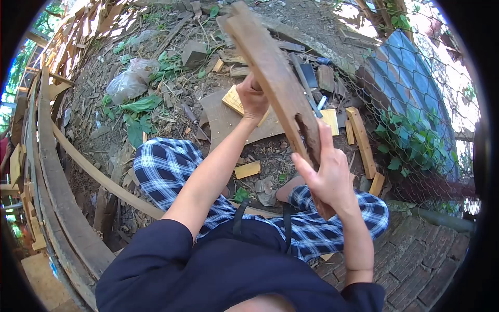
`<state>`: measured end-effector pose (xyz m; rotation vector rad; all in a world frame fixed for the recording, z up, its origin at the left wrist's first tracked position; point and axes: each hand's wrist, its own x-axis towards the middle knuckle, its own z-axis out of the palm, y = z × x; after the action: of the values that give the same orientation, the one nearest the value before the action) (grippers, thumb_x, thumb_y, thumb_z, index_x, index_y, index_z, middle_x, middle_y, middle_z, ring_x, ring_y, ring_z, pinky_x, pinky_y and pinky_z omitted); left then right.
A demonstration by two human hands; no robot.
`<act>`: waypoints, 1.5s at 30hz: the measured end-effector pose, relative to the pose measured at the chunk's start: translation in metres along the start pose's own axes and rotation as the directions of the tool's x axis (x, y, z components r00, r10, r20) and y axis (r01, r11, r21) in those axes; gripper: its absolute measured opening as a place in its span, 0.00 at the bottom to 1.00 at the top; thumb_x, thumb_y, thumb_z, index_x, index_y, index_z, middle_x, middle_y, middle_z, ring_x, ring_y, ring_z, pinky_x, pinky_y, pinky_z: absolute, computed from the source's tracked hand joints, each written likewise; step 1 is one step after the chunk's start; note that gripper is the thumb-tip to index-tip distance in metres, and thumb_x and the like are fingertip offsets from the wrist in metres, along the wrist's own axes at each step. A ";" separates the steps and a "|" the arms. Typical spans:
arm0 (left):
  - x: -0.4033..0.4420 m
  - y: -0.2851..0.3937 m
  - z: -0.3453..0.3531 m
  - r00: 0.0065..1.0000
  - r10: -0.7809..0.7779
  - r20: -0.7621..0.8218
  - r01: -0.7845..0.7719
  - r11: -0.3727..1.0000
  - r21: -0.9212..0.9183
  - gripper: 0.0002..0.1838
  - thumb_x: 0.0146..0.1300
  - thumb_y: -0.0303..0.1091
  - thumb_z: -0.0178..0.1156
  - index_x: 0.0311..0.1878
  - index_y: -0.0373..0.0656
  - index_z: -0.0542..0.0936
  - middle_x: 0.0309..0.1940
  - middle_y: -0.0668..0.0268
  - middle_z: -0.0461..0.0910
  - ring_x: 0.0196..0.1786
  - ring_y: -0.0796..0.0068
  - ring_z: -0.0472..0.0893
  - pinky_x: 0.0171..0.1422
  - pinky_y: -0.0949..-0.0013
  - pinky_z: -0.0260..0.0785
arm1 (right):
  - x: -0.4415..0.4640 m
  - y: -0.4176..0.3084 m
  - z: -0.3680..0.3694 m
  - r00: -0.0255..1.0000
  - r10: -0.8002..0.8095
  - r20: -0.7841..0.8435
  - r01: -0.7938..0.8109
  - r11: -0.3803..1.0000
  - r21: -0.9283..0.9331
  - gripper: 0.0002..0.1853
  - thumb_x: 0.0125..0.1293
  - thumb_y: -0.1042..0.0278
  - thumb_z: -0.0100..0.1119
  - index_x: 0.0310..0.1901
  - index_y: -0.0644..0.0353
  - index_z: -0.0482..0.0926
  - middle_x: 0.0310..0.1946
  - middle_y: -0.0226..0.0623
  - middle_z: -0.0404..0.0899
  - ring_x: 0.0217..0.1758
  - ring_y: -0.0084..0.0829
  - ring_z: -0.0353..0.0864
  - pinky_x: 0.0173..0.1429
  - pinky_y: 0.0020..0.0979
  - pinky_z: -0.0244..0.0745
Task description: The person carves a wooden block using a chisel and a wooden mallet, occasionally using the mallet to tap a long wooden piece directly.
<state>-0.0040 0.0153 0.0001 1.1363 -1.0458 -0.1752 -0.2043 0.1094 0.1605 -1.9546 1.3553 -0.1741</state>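
The plank is up in both hands, held above the littered ground, long axis running from eleven o'clock at the far end to five by the lap. The right hand, nearer the five o'clock end, is closed round it, the hollow just off at eleven. The left hand curls at the plank's nine o'clock edge; its fingertips are hidden, so I can't tell how firmly it grips.
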 end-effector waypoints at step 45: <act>0.059 -0.025 -0.010 0.894 -0.260 -0.365 0.160 0.946 -0.282 0.18 0.69 0.37 0.64 0.27 0.43 0.68 0.14 0.72 0.68 0.13 0.85 0.65 0.15 0.77 0.57 | -0.036 0.072 0.061 0.959 0.046 -0.280 0.125 0.817 0.562 0.34 0.67 0.61 0.61 0.69 0.64 0.60 0.50 0.50 0.81 0.54 0.38 0.82 0.59 0.37 0.74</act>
<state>0.0450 -0.0243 0.0147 1.0038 -0.5185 -0.2281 -0.2445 0.1580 0.0814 -1.4694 1.2418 -0.8194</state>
